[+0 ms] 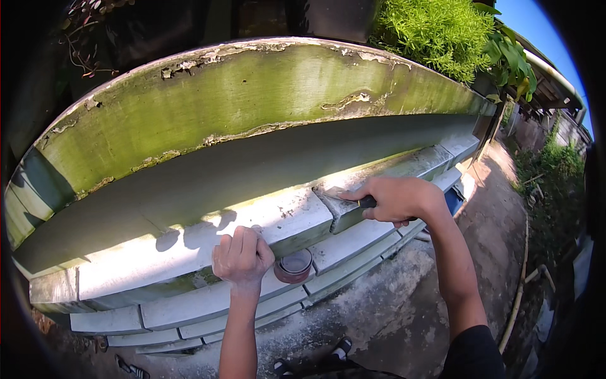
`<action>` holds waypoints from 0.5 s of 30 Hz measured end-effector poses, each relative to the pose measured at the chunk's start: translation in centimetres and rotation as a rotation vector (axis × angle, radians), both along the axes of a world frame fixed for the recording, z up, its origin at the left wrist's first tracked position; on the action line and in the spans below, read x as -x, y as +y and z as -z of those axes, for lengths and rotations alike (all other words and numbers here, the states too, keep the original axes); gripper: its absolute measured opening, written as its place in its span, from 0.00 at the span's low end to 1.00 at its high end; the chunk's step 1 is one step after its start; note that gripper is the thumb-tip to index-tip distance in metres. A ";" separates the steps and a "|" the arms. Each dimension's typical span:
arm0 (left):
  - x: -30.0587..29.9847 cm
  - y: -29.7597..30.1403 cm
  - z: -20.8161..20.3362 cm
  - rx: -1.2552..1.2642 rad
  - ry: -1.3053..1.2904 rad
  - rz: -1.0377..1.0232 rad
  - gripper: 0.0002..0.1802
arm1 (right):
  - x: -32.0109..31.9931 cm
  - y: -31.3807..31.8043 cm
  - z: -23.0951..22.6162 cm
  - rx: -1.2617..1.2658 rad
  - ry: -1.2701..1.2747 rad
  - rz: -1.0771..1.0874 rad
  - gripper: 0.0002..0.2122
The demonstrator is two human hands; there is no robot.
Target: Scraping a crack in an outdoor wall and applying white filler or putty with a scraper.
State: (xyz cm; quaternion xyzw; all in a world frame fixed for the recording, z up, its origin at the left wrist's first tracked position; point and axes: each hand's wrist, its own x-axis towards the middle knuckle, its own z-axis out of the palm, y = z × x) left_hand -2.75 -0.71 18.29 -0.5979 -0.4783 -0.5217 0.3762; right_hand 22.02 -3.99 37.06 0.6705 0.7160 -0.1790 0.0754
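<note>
My right hand (pixel 396 198) grips the dark handle of a scraper tool (pixel 346 201), its flat blade pressed on the top of a white-painted ledge block (pixel 278 218). My left hand (pixel 242 255) is closed in a fist on the front edge of that ledge, holding nothing that I can see. Just right of the left hand, a small round brown container (pixel 295 265) sits on a lower step of the ledge. The ledge runs along the foot of a long wall with green, peeling paint (pixel 252 101).
Stepped white blocks (pixel 189 306) descend to a dusty concrete path (pixel 391 309). A blue object (pixel 454 200) lies by the ledge on the right. Green shrubs (pixel 435 31) grow above the wall. Grass and pipes (pixel 524 284) border the path's right side.
</note>
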 end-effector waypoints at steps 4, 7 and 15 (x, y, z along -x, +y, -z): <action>0.5 -0.2 -0.1 0.012 -0.012 0.004 0.07 | 0.3 -0.4 0.3 -0.048 0.016 -0.032 0.32; 0.3 -0.4 -0.5 0.019 -0.021 0.004 0.07 | 0.9 1.0 0.3 -0.023 -0.030 -0.035 0.31; 0.4 -0.5 -0.8 0.022 -0.017 0.018 0.07 | -0.3 -3.2 -1.2 -0.094 -0.165 -0.109 0.30</action>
